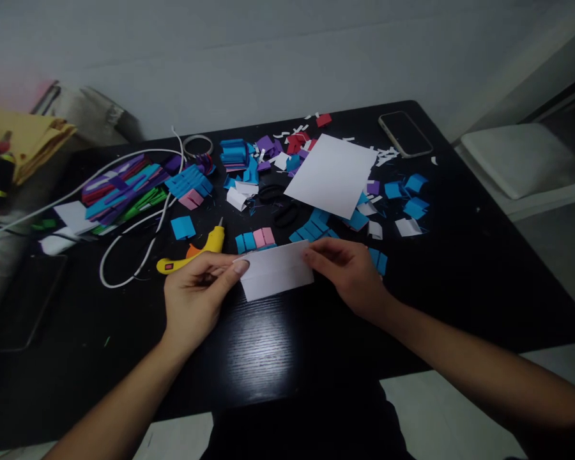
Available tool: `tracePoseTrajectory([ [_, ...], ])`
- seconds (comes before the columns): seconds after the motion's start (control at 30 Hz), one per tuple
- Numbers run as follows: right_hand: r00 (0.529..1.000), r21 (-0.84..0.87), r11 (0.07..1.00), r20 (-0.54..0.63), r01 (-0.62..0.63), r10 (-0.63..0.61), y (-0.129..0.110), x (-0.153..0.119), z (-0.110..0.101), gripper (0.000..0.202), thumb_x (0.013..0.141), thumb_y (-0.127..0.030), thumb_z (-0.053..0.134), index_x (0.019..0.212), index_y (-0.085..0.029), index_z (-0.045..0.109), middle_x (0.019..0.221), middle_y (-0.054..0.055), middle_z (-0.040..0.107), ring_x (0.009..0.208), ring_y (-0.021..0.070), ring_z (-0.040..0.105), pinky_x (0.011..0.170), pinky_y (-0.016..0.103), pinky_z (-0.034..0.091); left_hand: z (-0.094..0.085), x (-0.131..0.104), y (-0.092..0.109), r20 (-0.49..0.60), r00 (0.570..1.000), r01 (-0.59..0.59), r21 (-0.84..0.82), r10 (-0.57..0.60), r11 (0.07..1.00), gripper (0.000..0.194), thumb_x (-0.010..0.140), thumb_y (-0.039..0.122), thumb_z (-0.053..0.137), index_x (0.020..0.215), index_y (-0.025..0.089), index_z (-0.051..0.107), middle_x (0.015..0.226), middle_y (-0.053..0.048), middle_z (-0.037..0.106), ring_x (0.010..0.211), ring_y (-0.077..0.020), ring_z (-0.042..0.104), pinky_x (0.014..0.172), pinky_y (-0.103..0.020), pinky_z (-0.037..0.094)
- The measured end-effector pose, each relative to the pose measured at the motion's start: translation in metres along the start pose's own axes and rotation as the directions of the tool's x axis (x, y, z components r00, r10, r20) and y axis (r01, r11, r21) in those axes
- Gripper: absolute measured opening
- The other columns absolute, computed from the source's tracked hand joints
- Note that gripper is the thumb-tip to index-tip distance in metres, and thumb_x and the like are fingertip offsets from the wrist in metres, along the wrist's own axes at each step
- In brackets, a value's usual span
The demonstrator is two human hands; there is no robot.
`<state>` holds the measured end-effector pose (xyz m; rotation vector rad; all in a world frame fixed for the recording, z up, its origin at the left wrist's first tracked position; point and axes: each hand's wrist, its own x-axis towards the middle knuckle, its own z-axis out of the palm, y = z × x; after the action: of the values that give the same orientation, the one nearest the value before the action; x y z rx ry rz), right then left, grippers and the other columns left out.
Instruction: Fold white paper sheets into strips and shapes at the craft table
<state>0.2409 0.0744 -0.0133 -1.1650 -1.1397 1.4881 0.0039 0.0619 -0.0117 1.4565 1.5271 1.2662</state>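
Between both hands I hold a white piece of paper [275,273] above the black table, with a crease line running along it. My left hand [199,291] pinches its left edge, thumb in front. The right edge is gripped by the thumb and fingers of my right hand [352,275]. Just behind the paper lie small blue and pink folded paper pieces [263,237]. A yellow glue gun [206,246] rests behind my left hand. Beyond my right hand, a larger white sheet [335,176] lies over scattered paper bits, partly covering black-handled scissors [285,214].
Bundles of coloured paper strips [129,185] lie at the left beside a looping white cable [106,255]. A phone [405,134] lies at the back right, and a dark flat device [26,303] at the left edge. Blue folded pieces [414,207] are scattered right of the sheet.
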Motion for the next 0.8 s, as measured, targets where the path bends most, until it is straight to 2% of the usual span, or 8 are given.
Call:
tracePoseTrajectory([
  [0.13, 0.999, -0.094, 0.995, -0.017, 0.027, -0.029, 0.000, 0.002, -0.001, 0.029, 0.083, -0.050, 0.081, 0.086, -0.021, 0.079, 0.082, 0.002, 0.077, 0.080, 0.0177, 0.072, 0.074, 0.031, 0.059, -0.003, 0.002, 0.003, 0.088, 0.996, 0.012, -0.011, -0.011, 1.000, 0.011, 0.080, 0.031, 0.081, 0.078, 0.021, 0.077, 0.065, 0.002, 0.069, 0.055, -0.0101, 0.058, 0.054, -0.021, 0.048],
  [0.23, 0.998, -0.136, 0.989, 0.021, 0.061, -0.058, 0.001, 0.003, -0.002, 0.026, 0.085, -0.047, 0.079, 0.085, -0.021, 0.079, 0.082, 0.002, 0.078, 0.079, 0.0175, 0.071, 0.073, 0.030, 0.058, -0.009, 0.007, 0.005, 0.245, 0.969, 0.039, -0.052, -0.025, 0.998, 0.012, 0.082, 0.031, 0.079, 0.080, 0.019, 0.075, 0.064, 0.001, 0.068, 0.055, -0.0111, 0.058, 0.052, -0.021, 0.046],
  [0.3, 0.996, -0.168, 0.983, 0.071, 0.069, -0.058, 0.001, 0.004, -0.002, 0.024, 0.086, -0.044, 0.079, 0.084, -0.020, 0.079, 0.082, 0.002, 0.078, 0.078, 0.0171, 0.071, 0.072, 0.029, 0.057, -0.012, 0.011, 0.006, 0.399, 0.916, 0.075, -0.113, -0.024, 0.991, 0.015, 0.084, 0.033, 0.075, 0.089, 0.019, 0.076, 0.073, -0.002, 0.073, 0.062, -0.0145, 0.065, 0.056, -0.024, 0.050],
  [0.4, 0.973, -0.214, 0.977, 0.227, 0.023, 0.027, 0.000, 0.003, -0.001, 0.023, 0.085, -0.041, 0.080, 0.086, -0.018, 0.081, 0.083, 0.003, 0.079, 0.078, 0.0169, 0.071, 0.071, 0.028, 0.055, -0.012, 0.014, 0.008, 0.603, 0.797, 0.135, -0.129, -0.030, 0.982, 0.023, 0.090, 0.036, 0.068, 0.103, 0.019, 0.076, 0.084, -0.006, 0.076, 0.072, -0.0179, 0.070, 0.062, -0.027, 0.053],
  [0.53, 0.864, -0.291, 0.957, 0.481, -0.004, 0.150, 0.000, 0.001, 0.002, 0.024, 0.087, -0.040, 0.078, 0.086, -0.016, 0.081, 0.076, 0.002, 0.075, 0.069, 0.0136, 0.065, 0.062, 0.024, 0.047, -0.007, 0.006, 0.013, 0.725, 0.683, 0.103, 0.016, -0.082, 0.995, 0.019, 0.095, 0.036, 0.064, 0.096, 0.018, 0.071, 0.075, -0.001, 0.068, 0.064, -0.0136, 0.060, 0.057, -0.024, 0.045],
  [0.67, 0.765, -0.369, 0.929, 0.599, 0.003, 0.235, 0.001, -0.002, 0.003, 0.023, 0.087, -0.038, 0.077, 0.087, -0.016, 0.081, 0.075, 0.002, 0.075, 0.068, 0.0128, 0.064, 0.062, 0.024, 0.045, -0.005, -0.004, 0.019, 0.812, 0.579, -0.013, 0.097, -0.071, 0.995, 0.018, 0.097, 0.031, 0.060, 0.086, 0.018, 0.067, 0.069, 0.002, 0.061, 0.061, -0.0112, 0.052, 0.055, -0.023, 0.040],
  [0.73, 0.751, -0.390, 0.921, 0.614, 0.019, 0.245, 0.001, -0.003, 0.003, 0.021, 0.089, -0.036, 0.075, 0.090, -0.016, 0.081, 0.079, 0.002, 0.076, 0.071, 0.0137, 0.066, 0.065, 0.024, 0.046, -0.006, -0.007, 0.019, 0.827, 0.557, -0.022, 0.106, -0.075, 0.994, 0.018, 0.097, 0.030, 0.059, 0.087, 0.018, 0.067, 0.070, 0.002, 0.061, 0.062, -0.0111, 0.052, 0.056, -0.022, 0.040],
  [0.8, 0.771, -0.389, 0.920, 0.598, 0.043, 0.217, 0.000, -0.005, 0.005, 0.018, 0.089, -0.032, 0.074, 0.090, -0.016, 0.080, 0.080, 0.002, 0.075, 0.072, 0.0137, 0.066, 0.067, 0.025, 0.047, -0.007, -0.011, 0.016, 0.801, 0.592, -0.003, 0.110, -0.087, 0.994, 0.019, 0.098, 0.030, 0.057, 0.087, 0.018, 0.067, 0.072, 0.002, 0.062, 0.064, -0.0114, 0.053, 0.057, -0.023, 0.040],
])
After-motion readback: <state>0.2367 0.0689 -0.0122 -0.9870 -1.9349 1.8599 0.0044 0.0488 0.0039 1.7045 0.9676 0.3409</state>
